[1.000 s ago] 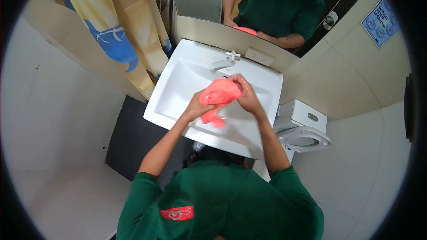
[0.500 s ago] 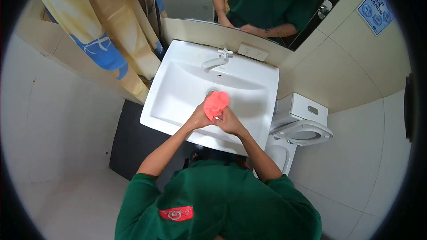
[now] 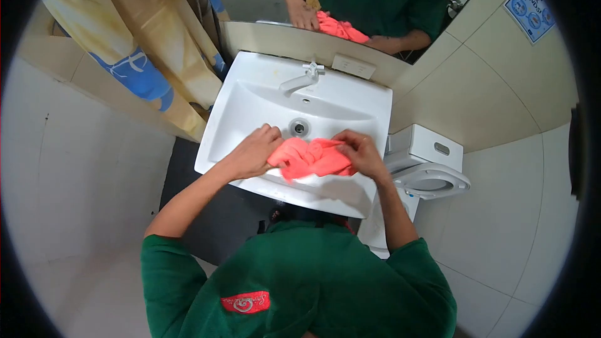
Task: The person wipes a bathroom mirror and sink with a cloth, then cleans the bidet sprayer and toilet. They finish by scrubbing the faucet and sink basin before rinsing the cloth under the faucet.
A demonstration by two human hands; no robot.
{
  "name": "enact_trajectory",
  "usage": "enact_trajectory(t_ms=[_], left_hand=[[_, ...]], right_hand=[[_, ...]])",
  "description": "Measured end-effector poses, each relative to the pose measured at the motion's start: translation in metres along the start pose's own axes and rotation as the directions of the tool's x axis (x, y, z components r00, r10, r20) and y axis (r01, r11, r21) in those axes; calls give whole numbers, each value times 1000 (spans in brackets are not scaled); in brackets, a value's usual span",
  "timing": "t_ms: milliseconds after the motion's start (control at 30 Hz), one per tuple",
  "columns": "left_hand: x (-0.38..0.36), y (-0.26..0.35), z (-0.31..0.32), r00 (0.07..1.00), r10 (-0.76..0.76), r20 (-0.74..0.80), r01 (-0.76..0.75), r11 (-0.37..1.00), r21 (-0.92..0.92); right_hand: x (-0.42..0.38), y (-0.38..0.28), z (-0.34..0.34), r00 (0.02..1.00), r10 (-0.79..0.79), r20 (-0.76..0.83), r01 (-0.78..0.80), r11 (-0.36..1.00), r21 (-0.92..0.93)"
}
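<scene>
A crumpled coral-pink cloth (image 3: pixel 310 158) is stretched sideways between my two hands, above the near part of the white sink (image 3: pixel 235 131). My left hand (image 3: pixel 255 150) pinches its left end, with the fingers curled. At the other end, my right hand (image 3: pixel 362 152) grips the cloth between thumb and fingers. Just beyond the cloth, the round metal drain (image 3: pixel 299 128) shows in the basin. The white faucet (image 3: pixel 303 79) stands at the back rim, and no water is seen coming from it.
A mirror (image 3: pixel 369 0) above the sink reflects my torso, arms and the cloth. To the right is a white toilet (image 3: pixel 432 178) with its lid raised. A patterned shower curtain (image 3: pixel 141 50) hangs at the left. A hand-washing sign (image 3: pixel 529 9) is on the right wall.
My hands have moved apart, left hand to the left and right hand to the right. The cloth has gone from a tight bunch to a wider spread, uncovering the drain.
</scene>
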State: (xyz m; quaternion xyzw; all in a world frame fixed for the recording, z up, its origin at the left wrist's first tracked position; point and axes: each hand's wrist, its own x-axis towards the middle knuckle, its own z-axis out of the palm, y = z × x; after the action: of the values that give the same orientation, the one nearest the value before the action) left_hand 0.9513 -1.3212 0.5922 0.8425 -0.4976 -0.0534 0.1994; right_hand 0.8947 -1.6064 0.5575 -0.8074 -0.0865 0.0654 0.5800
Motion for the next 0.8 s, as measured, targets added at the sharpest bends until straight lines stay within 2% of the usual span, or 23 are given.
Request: enact_trajectory(t_ms=[33,100,133,200,233,267,300,333,367,400,433,467,500,533,567,600,633,767,800], left_hand=[[-5,-2,-4,998,-63,-17,62,997,-34],[-13,-6,-14,981,-185,-55,179,979,-101],[-16,-9,-13,946,-252,-201,201,949,-244],[-16,-11,-23,868,-455,-198,260,758,-599],[-16,-10,-28,820,-549,-161,261,610,-748],[-11,-8,-34,782,-586,-212,210,569,-795],[-14,-23,-29,745,-642,-182,252,523,-814],[-19,-51,-11,703,-695,-151,288,473,-833],[-24,-76,11,657,-745,-116,322,416,-850],[-29,-93,32,610,-790,-65,415,389,-822],[-31,-95,49,576,-815,-65,435,373,-819],[-39,-110,76,586,-782,-212,480,546,-687],[-48,-119,96,607,-716,-343,515,684,-516],[-52,-112,96,582,-730,-357,503,669,-547],[-52,-100,94,555,-746,-369,491,651,-579],[-56,-89,93,528,-761,-376,479,633,-609],[-63,-83,92,513,-779,-360,508,614,-604],[-97,-50,84,475,-829,-296,581,548,-602],[-105,-37,74,453,-860,-235,584,486,-650]], right_hand=[[-2,-29,-12,975,221,34,-223,969,104],[-2,-40,-28,971,203,124,-187,974,-127],[-2,-40,-28,972,152,177,-129,983,-131],[-1,-32,-21,956,48,288,-12,992,-125],[4,-27,-14,913,6,407,64,985,-158],[12,-22,-2,854,-30,520,145,973,-181],[19,-23,9,778,-58,625,229,954,-196],[23,-36,22,850,-215,481,229,973,31],[31,-49,31,919,-65,388,-8,983,185],[42,-59,43,942,112,317,-228,907,355],[61,-52,66,987,-69,148,-3,899,439],[83,-39,93,969,-244,-42,234,845,481],[100,-38,117,955,-243,-168,295,794,532],[109,-45,137,956,-126,-263,247,831,499],[123,-43,157,893,-139,-427,265,931,251],[140,-32,178,801,-188,-568,223,975,-8],[158,-26,193,687,-271,-674,129,959,-254],[236,6,204,753,-107,-649,-266,854,-448],[258,34,202,836,-221,-503,-298,586,-753]])
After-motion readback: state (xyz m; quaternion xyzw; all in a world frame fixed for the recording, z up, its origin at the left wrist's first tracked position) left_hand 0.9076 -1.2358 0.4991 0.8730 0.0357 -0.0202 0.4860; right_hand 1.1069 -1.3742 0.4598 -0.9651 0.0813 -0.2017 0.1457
